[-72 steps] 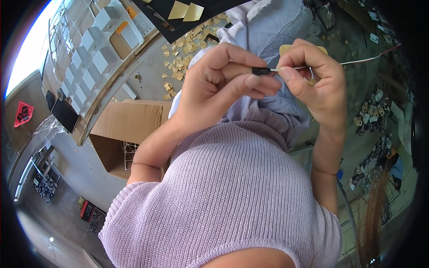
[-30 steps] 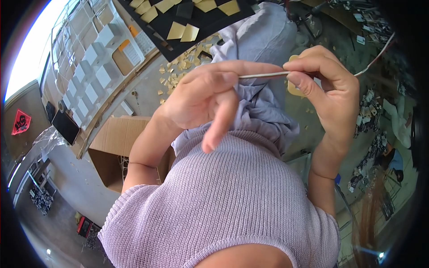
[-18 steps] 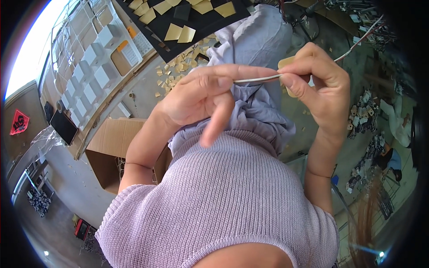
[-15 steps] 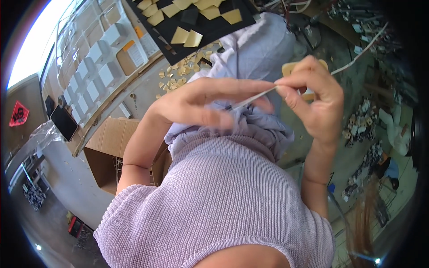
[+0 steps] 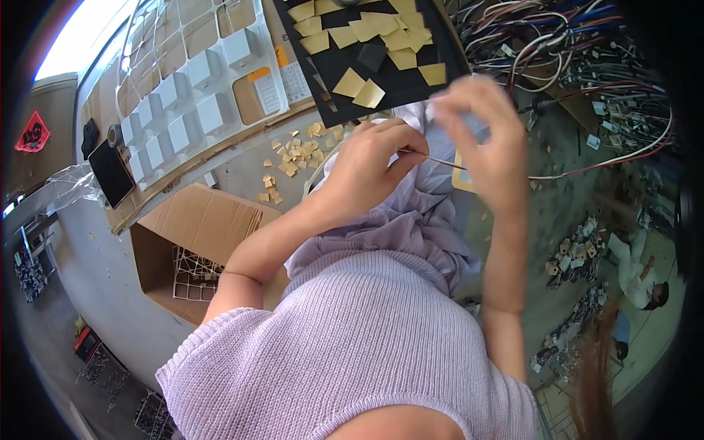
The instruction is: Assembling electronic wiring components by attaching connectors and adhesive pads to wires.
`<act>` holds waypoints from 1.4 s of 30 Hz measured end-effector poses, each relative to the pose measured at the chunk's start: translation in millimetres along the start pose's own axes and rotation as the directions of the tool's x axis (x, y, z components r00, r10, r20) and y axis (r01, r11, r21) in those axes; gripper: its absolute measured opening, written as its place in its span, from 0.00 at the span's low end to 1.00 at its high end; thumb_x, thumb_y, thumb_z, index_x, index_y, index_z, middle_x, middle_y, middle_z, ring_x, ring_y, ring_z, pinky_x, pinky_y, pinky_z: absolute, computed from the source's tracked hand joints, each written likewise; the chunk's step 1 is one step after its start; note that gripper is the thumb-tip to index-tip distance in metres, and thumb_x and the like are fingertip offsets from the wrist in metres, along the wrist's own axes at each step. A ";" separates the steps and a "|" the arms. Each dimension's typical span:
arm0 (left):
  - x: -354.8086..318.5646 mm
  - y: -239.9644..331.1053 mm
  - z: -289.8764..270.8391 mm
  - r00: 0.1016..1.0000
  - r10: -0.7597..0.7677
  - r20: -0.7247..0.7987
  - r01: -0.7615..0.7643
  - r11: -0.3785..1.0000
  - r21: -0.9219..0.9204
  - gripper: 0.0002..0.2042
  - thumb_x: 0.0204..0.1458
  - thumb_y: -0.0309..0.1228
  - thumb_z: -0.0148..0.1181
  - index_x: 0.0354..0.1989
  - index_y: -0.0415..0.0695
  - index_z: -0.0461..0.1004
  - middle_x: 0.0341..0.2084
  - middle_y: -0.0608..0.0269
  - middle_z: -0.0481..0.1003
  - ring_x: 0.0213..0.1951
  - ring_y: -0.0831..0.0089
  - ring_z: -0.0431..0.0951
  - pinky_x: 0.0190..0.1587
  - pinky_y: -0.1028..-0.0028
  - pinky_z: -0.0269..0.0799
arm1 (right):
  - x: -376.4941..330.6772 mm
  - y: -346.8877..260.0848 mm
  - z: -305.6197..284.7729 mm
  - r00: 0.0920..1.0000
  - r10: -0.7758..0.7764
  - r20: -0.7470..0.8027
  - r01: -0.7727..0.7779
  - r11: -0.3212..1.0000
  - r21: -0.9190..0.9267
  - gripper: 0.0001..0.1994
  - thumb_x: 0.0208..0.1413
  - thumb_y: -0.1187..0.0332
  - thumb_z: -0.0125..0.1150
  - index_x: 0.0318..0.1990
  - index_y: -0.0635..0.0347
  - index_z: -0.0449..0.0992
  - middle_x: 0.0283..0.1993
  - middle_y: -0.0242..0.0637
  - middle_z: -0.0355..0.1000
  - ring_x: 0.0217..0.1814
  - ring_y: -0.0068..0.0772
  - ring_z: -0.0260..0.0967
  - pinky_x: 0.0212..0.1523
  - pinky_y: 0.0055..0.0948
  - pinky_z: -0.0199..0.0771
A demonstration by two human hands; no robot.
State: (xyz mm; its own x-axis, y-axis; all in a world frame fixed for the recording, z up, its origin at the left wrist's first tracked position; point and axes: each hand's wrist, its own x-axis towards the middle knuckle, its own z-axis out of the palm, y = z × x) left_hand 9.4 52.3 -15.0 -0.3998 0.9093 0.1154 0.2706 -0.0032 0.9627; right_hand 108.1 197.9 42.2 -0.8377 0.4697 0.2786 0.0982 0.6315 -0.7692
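My left hand (image 5: 378, 165) is closed, thumb and fingers pinching a thin cable (image 5: 440, 161) above my lap. From there the cable runs right, passes by my right hand (image 5: 488, 139) and curves away toward the bundle at the upper right. My right hand is raised, its fingers bent and smeared by motion, so its grip is unclear. Partly hidden behind the right hand, a yellowish flat piece (image 5: 461, 180) sits close to the cable. Ahead of both hands lies a black board (image 5: 323, 99) with several gold-coloured squares (image 5: 368, 94) on it.
White blocks (image 5: 213, 114) stand in a tray at the left, beside a black phone (image 5: 111, 173). An open cardboard box (image 5: 202, 220) holds white grids. Small gold scraps (image 5: 297, 155) litter the floor. Cables (image 5: 557, 37) pile up at upper right; another person (image 5: 636, 275) is far right.
My left hand's stretched fingers have curled in around the cable. My right hand has lifted away from the left hand's fingertips. The view has shifted, showing more of the board and cables.
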 end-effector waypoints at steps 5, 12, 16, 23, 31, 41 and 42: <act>4.7 -9.5 5.0 1.000 0.015 0.001 -0.015 1.000 0.027 0.04 0.46 0.23 0.61 0.29 0.42 0.74 0.27 0.60 0.75 0.31 0.60 0.75 0.37 0.65 0.67 | 100.9 50.1 56.7 0.971 -0.166 0.174 0.214 0.928 -0.305 0.04 0.49 0.73 0.61 0.32 0.64 0.76 0.34 0.42 0.73 0.37 0.42 0.73 0.39 0.35 0.71; 0.8 -11.6 -10.7 0.997 -0.047 -0.065 0.052 0.997 0.065 0.04 0.47 0.20 0.62 0.32 0.39 0.75 0.28 0.60 0.75 0.32 0.65 0.75 0.35 0.70 0.69 | 108.0 63.7 83.8 0.923 0.000 0.386 0.210 0.840 -0.500 0.05 0.48 0.71 0.62 0.30 0.63 0.76 0.35 0.43 0.73 0.38 0.48 0.72 0.41 0.41 0.71; 0.8 -13.2 -13.9 0.991 -0.056 -0.122 0.067 0.994 0.089 0.05 0.46 0.20 0.63 0.31 0.39 0.75 0.30 0.59 0.75 0.35 0.64 0.76 0.36 0.70 0.70 | 106.1 62.8 63.0 0.901 -0.275 0.335 0.398 0.832 -0.387 0.05 0.52 0.72 0.58 0.34 0.64 0.74 0.34 0.44 0.71 0.38 0.45 0.71 0.39 0.36 0.69; 11.7 3.4 -14.5 0.922 0.186 -0.338 -0.132 0.975 0.176 0.08 0.43 0.16 0.64 0.32 0.37 0.75 0.45 0.54 0.70 0.43 0.61 0.76 0.38 0.70 0.74 | 68.6 15.5 1.7 0.895 -0.058 0.443 -0.088 0.949 0.302 0.03 0.50 0.79 0.60 0.31 0.65 0.73 0.33 0.31 0.66 0.36 0.21 0.62 0.39 0.20 0.62; 21.5 21.2 0.4 0.877 0.239 -0.416 -0.166 0.965 0.204 0.06 0.45 0.18 0.63 0.31 0.38 0.76 0.38 0.57 0.70 0.34 0.64 0.78 0.33 0.71 0.75 | 34.4 1.7 12.2 0.996 -0.070 0.048 0.068 0.997 0.037 0.03 0.48 0.77 0.63 0.29 0.65 0.74 0.30 0.36 0.68 0.32 0.30 0.69 0.34 0.26 0.69; 14.5 33.5 9.8 0.905 0.245 -0.347 -0.192 0.965 0.179 0.07 0.43 0.18 0.65 0.32 0.39 0.78 0.37 0.58 0.70 0.34 0.66 0.77 0.34 0.72 0.75 | 19.4 1.7 -7.6 0.959 -0.284 0.017 0.284 0.959 0.016 0.06 0.47 0.78 0.63 0.33 0.58 0.78 0.37 0.33 0.68 0.34 0.30 0.69 0.35 0.29 0.69; 13.6 33.8 9.8 0.906 0.247 -0.344 -0.194 0.964 0.180 0.07 0.43 0.18 0.65 0.32 0.39 0.78 0.37 0.58 0.70 0.34 0.66 0.77 0.34 0.72 0.75 | 18.8 2.3 -10.7 0.959 -0.284 0.014 0.284 0.959 0.015 0.06 0.47 0.78 0.63 0.33 0.58 0.78 0.37 0.33 0.68 0.34 0.30 0.69 0.35 0.29 0.69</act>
State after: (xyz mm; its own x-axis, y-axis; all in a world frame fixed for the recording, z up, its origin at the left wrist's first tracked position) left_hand 21.7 68.6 16.7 -0.5970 0.6795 0.4265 0.4962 -0.1051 0.8619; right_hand 98.3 214.8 51.9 -0.8385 0.2626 0.4775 -0.1513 0.7296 -0.6669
